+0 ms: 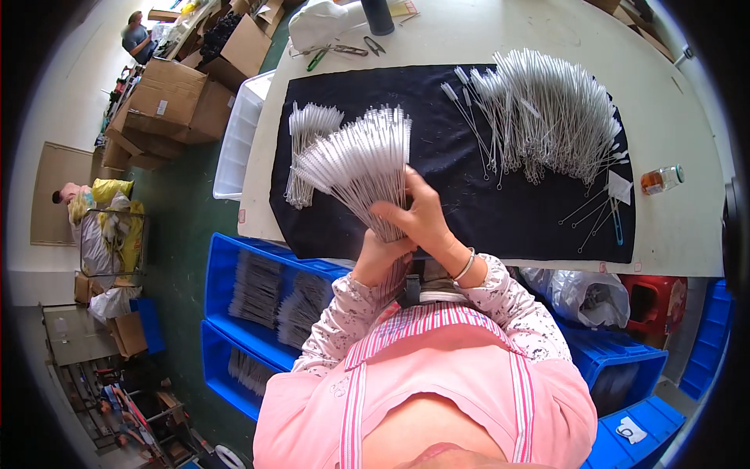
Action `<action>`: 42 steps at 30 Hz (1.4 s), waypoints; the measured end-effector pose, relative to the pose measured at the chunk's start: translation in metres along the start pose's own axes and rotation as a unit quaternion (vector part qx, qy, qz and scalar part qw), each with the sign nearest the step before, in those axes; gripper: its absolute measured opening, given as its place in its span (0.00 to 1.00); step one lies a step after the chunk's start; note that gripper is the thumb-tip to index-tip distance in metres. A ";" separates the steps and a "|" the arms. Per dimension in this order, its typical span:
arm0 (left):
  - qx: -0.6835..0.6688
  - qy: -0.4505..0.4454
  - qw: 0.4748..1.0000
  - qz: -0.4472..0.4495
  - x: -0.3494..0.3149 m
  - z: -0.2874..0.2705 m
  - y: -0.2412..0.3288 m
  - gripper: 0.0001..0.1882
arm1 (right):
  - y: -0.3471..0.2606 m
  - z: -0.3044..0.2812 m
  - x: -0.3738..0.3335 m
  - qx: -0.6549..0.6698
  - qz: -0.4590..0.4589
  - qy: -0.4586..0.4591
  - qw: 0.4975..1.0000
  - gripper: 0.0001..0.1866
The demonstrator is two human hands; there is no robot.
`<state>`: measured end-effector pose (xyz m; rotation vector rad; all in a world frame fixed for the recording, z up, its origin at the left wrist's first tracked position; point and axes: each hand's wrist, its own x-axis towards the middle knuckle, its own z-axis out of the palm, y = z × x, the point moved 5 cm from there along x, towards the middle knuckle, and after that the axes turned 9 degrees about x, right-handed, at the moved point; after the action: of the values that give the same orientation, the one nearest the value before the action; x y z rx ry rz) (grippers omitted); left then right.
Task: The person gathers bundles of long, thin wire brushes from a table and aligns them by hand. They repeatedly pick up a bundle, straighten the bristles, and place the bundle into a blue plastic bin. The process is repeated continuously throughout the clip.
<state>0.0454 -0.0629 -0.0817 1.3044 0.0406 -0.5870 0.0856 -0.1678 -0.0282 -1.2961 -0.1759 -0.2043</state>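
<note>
A thick bundle of straw brushes (363, 160), white bristles fanned out at the top and thin wire stems gathered below, stands between my hands. My left hand (380, 256) is closed round the lower stem ends. Higher up, my right hand (422, 213) wraps the bundle's right side, thumb across the front. Just behind and to the left, a smaller pile of brushes (303, 184) lies on the black cloth (445, 223). At the right of the cloth spreads a large heap of the same brushes (547, 117), with several loose ones (590, 215) at its near right corner.
On the white table (680, 227) are a small glass jar (662, 180), thread snips (375, 47) and a dark cylinder (378, 17). Blue bins (209, 301) with brushes stand below left. A white plastic bin (241, 137), cardboard boxes (168, 94) and a seated person (138, 39) are farther left.
</note>
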 end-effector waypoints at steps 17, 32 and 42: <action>-0.101 0.090 0.989 0.052 0.003 -0.004 -0.004 0.22 | 0.015 -0.010 0.002 0.111 0.062 0.122 0.984 0.13; -0.077 0.158 0.981 0.078 -0.003 -0.008 0.006 0.20 | 0.017 0.001 0.016 0.226 0.119 0.046 0.966 0.10; -0.068 0.163 0.982 0.070 -0.006 -0.014 -0.003 0.23 | 0.034 -0.002 0.018 0.262 0.121 0.003 0.957 0.05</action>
<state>0.0433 -0.0478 -0.0859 1.2479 0.2517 -0.2416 0.1119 -0.1620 -0.0566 -0.7783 -0.0564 0.0498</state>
